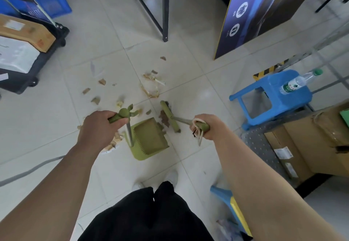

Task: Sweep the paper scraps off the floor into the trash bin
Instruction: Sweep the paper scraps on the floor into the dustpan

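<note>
head view | risk: green plastic long-handled dustpan mouth not flush w/ tile, so torn brown paper scraps may slip under or scatter past green broom head | L hand fist closed on dustpan handle, arm extended | R hand closed round broom grip, angled inward | scraps on tile ahead & beside pan; trash bin not in view

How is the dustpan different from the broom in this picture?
The dustpan is a wide open tray resting on the floor; the broom has a narrow bar head lying beside its opening. The left hand holds the dustpan's upright handle; the right hand holds the broom's slanted one. Both are olive green with metal poles.
</note>
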A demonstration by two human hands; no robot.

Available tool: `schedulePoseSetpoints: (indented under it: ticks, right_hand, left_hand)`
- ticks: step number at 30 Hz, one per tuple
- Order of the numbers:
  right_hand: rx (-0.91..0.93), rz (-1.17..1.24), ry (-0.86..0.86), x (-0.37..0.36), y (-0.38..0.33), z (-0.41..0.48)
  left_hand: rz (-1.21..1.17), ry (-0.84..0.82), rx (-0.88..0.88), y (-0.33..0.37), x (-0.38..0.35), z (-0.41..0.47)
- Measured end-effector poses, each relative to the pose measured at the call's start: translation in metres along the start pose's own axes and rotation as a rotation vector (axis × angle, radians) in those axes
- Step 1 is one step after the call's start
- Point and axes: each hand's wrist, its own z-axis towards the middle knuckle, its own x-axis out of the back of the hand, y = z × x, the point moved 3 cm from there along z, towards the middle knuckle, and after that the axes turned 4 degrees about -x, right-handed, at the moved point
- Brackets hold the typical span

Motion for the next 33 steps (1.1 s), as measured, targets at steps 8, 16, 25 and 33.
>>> schedulePoseSetpoints:
  ticks: [8,16,25,33]
  right_hand:
    - [-0.041,0.047,0.187,0.009,0.042,-0.022]
    - [-0.073,0.153,0.199,-0.078,0.085,-0.023]
    - [-0.031,0.118,0.033,-0.16,0.066,-0.038]
    - [-0.002,0.106,0.068,-0.115,0.01,-0.025]
  left_hand:
    - [-0.015,0.009,0.007,-0.052,0.036,-0.023]
    - [0.012,0.026,0.052,-0.101,0.056,-0.041]
    - [0.041,0.041,0.094,-0.121,0.073,-0.042]
    - [0.028,0.074,0.126,-0.114,0.083,-0.022]
